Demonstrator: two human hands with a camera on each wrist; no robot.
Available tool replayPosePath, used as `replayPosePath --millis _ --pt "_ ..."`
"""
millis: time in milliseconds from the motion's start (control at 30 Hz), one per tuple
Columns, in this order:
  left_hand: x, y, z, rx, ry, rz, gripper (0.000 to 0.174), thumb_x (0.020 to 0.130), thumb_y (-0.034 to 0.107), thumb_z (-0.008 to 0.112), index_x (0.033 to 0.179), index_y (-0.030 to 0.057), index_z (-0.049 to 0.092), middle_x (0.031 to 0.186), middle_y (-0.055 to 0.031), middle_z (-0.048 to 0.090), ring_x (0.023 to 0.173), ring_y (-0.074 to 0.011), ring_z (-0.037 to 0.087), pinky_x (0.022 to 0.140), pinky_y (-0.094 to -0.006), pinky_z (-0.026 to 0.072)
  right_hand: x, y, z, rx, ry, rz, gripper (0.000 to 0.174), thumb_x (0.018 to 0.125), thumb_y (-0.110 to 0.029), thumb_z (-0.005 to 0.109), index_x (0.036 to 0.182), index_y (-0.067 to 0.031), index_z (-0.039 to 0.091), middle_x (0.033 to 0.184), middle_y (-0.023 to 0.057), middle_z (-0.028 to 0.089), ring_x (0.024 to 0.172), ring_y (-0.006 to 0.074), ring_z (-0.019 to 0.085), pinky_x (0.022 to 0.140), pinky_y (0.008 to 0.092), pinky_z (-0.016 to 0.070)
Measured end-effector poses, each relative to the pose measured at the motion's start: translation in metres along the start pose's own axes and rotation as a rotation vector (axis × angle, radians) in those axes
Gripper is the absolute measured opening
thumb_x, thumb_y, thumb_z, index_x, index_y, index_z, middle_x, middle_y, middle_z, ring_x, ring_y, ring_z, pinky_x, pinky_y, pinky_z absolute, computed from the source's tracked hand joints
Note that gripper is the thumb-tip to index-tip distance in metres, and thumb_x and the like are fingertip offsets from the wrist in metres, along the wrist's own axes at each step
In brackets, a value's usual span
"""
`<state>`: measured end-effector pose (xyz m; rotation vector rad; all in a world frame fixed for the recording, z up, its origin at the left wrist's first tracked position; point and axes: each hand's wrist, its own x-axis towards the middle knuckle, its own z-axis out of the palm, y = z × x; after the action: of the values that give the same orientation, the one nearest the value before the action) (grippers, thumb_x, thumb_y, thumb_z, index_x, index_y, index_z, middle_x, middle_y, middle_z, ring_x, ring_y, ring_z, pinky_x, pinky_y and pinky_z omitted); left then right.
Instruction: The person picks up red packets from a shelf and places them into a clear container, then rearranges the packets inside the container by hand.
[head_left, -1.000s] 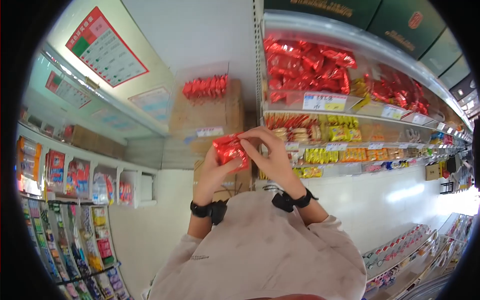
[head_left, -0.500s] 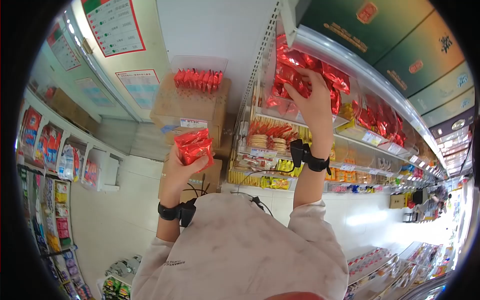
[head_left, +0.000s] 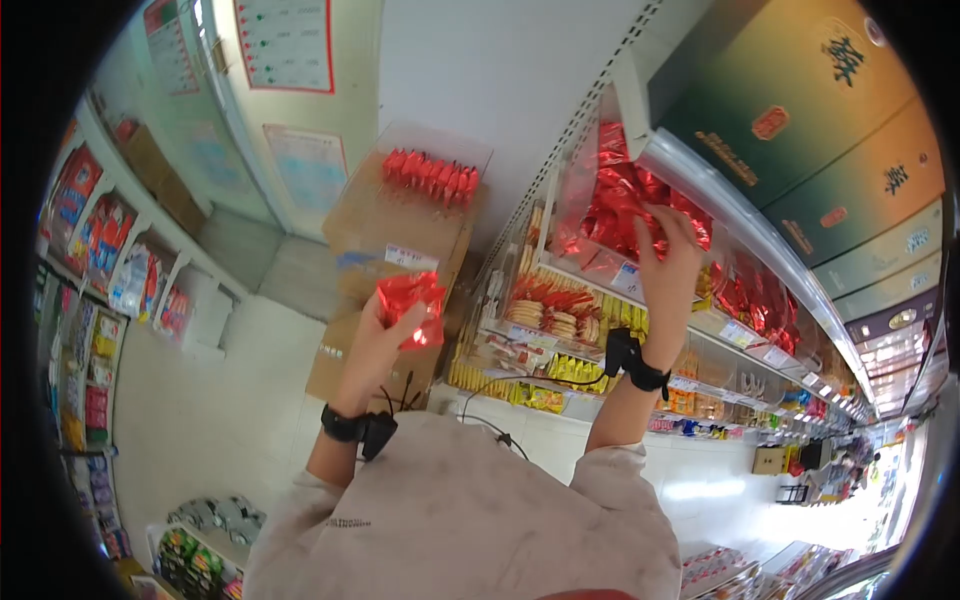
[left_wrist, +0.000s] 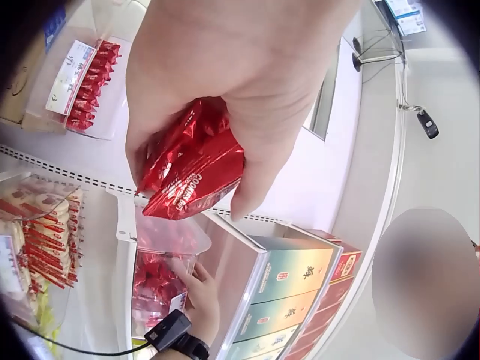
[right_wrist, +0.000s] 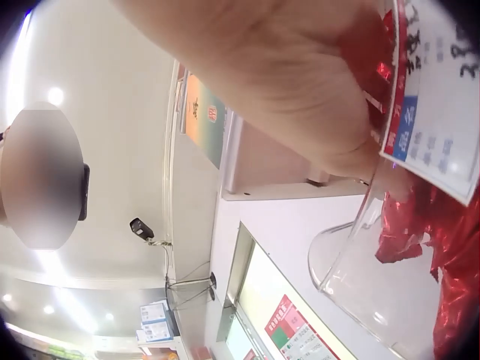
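My left hand (head_left: 373,352) holds red foil cookie packets (head_left: 413,305) at chest height, thumb across the front one. In the left wrist view, at least two packets (left_wrist: 196,169) lie stacked between thumb and fingers, with "COOKIES" lettering on one. Up at the right, my right hand (head_left: 668,255) reaches into a clear shelf bin of similar red foil packets (head_left: 610,205). Its thumb and fingers bend down among the packets. In the right wrist view a price tag (right_wrist: 439,97) and the clear bin wall (right_wrist: 360,292) hide its fingertips, so I cannot tell whether they grip a packet.
Below the bin, a lower shelf holds stacked biscuits (head_left: 545,315) and yellow packets (head_left: 565,350). Large green-gold gift boxes (head_left: 800,120) stand above it. A cardboard box (head_left: 400,225) bears a clear tray with a row of red packets (head_left: 430,177). A black cable (head_left: 530,378) runs from my right wrist.
My right hand has left the packet in front of me and gone up right into the bin, where its fingers now sit deeper. My left hand keeps its packets, first moving left, then slightly right.
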<state>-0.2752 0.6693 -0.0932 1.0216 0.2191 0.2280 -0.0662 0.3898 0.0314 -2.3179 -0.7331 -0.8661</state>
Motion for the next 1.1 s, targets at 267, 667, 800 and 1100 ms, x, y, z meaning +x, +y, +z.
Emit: replayPosePath --millis 267,667,800,1100 --pt "0.014 -0.005 0.009 -0.219 -0.034 -0.094 0.045 0.107 0.037 0.051 0.136 0.0030 0.052 0.125 -0.0098 0.064 0.110 -0.0172 0.066 0.092 -0.0328 0.0552 -0.088 -0.085 -0.007 0.402 -0.042 -0.160 0.030 0.083 0.000 0.074 0.113 -0.0030 0.072 0.121 0.0131 0.067 0.109 0.0300 0.065 0.093 0.0395 0.0524" --pt "0.017 -0.015 0.014 -0.358 -0.189 -0.288 0.048 0.107 0.048 0.043 0.129 0.0072 0.057 0.122 -0.0060 0.066 0.109 -0.0135 0.066 0.092 -0.0325 0.0553 -0.107 -0.098 0.072 0.891 -0.375 -0.224 0.038 0.085 0.016 0.062 0.116 -0.0036 0.069 0.127 0.0118 0.066 0.121 0.0322 0.063 0.098 0.0390 0.0527" --pt "0.011 -0.027 -0.005 -0.391 -0.075 -0.203 0.049 0.107 0.049 0.042 0.130 0.0087 0.055 0.121 -0.0060 0.066 0.111 -0.0144 0.065 0.094 -0.0346 0.0546 -0.108 -0.110 0.087 0.922 -0.386 -0.204 0.040 0.084 0.018 0.058 0.116 -0.0033 0.068 0.129 0.0125 0.066 0.126 0.0331 0.060 0.102 0.0392 0.0504" --pt "-0.004 -0.015 -0.041 -0.231 0.034 -0.036 0.049 0.098 0.025 0.059 0.139 -0.0009 0.048 0.126 -0.0142 0.062 0.115 -0.0278 0.063 0.101 -0.0460 0.0506 -0.095 -0.135 0.084 1.030 -0.430 -0.228 0.032 0.092 -0.003 0.061 0.124 -0.0061 0.067 0.131 0.0137 0.063 0.121 0.0349 0.060 0.102 0.0424 0.0492"
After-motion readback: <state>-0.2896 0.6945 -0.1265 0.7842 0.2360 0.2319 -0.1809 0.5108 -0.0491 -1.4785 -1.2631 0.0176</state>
